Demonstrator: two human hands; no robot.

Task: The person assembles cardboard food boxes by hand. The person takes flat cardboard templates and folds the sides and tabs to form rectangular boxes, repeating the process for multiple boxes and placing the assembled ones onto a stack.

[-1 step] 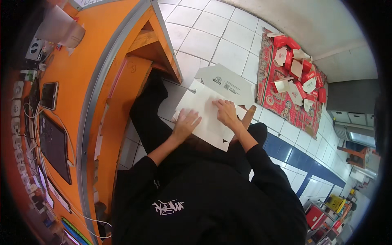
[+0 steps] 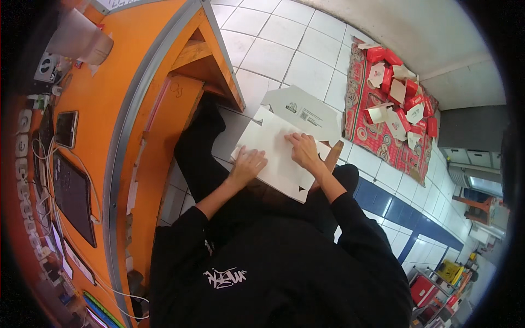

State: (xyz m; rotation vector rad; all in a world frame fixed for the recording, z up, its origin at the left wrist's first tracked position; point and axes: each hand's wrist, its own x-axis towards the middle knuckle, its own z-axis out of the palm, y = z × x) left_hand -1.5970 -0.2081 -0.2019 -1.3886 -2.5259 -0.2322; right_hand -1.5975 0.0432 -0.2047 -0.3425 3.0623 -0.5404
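A flat white carton blank [image 2: 276, 165] with notched edges lies across my lap. My left hand [image 2: 248, 167] rests on its left part with the fingers laid along the surface near the edge. On the upper right part, my right hand [image 2: 304, 151] presses its fingertips down, the index finger reaching forward and the other fingers bent. Beyond the blank, a grey-white cardboard flap [image 2: 303, 113] with dark print sticks out under it. A brown cardboard edge [image 2: 333, 156] shows beside my right wrist.
An orange table [image 2: 139, 49] with a metal edge stands on my left, holding a phone [image 2: 66, 129], a dark tablet [image 2: 75, 197], cables and a plastic container [image 2: 82, 38]. Several red-and-white folded boxes [image 2: 398, 92] lie on a patterned red mat [image 2: 377, 136] at the far right.
The fingers of my left hand have shifted slightly on the blank and lie closer together. My right hand stays in place.
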